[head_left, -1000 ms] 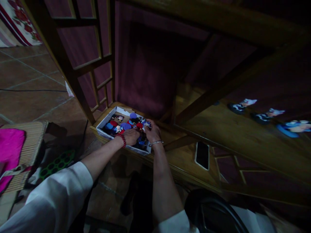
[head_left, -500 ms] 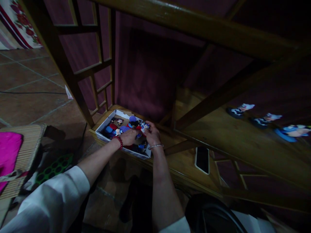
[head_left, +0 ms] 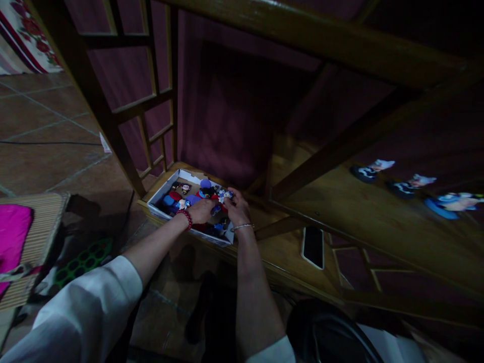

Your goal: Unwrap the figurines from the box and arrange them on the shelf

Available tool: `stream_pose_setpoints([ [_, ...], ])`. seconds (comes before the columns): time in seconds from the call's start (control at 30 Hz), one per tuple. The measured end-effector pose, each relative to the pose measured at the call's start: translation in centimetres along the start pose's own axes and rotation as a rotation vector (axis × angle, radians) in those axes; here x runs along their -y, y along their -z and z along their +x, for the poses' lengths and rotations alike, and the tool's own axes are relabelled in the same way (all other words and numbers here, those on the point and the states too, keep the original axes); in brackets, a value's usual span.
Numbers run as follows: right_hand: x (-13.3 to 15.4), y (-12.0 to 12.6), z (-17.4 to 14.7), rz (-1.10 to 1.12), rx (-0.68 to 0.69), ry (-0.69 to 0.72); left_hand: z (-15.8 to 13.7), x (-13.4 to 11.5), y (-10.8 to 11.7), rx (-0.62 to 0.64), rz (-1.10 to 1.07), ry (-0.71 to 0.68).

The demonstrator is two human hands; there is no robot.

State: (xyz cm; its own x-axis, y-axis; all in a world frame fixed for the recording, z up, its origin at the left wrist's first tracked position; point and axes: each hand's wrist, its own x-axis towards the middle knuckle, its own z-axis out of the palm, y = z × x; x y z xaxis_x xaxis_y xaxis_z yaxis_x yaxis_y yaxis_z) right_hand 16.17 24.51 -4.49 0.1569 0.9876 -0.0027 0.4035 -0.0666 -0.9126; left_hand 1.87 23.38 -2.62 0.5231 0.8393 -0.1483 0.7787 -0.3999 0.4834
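A shallow white cardboard box (head_left: pixel 154 209) full of small toy figurines lies on the low wooden ledge. My right hand (head_left: pixel 239 209), with a thin bracelet at the wrist, reaches over the box's right end. Its thumb and fingers pinch a blue-and-white figurine (head_left: pixel 225 194). Over the middle of the box is my left hand (head_left: pixel 203 211), wearing a red beaded bracelet. Its fingers are drawn together close to that figurine, and what they hold, if anything, is hidden. Around the hands lie figurines with red, blue and purple round parts, such as a small dark one (head_left: pixel 185 188).
Several figurines (head_left: pixel 412 186) stand in a row on the higher wooden shelf (head_left: pixel 359 222) at right. A phone (head_left: pixel 313 247) lies on the ledge. Wooden lattice (head_left: pixel 145 108) rises behind the box. At left, a bench (head_left: pixel 47 227) carries a pink cloth (head_left: pixel 15 234). A black bag-like object (head_left: pixel 325 333) sits below.
Both hands stay over the box with almost no movement. The figurine in my right hand looks slightly turned. The whole view has shifted a little.
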Motion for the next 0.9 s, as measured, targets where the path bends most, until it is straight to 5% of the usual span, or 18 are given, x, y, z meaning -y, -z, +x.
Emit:
stream_pose_setpoints([
  [0.33,0.0,-0.1,0.1,-0.122,-0.006,0.013,0.0,-0.3,0.2,-0.008,0.011,-0.068],
  [0.67,0.8,0.4,-0.2,-0.126,0.014,-0.033,-0.9,2.3,2.1,-0.105,0.075,0.036],
  [0.9,1.1,0.7,-0.4,-0.141,0.012,-0.036,-0.8,3.4,2.5,-0.194,0.129,0.228],
])
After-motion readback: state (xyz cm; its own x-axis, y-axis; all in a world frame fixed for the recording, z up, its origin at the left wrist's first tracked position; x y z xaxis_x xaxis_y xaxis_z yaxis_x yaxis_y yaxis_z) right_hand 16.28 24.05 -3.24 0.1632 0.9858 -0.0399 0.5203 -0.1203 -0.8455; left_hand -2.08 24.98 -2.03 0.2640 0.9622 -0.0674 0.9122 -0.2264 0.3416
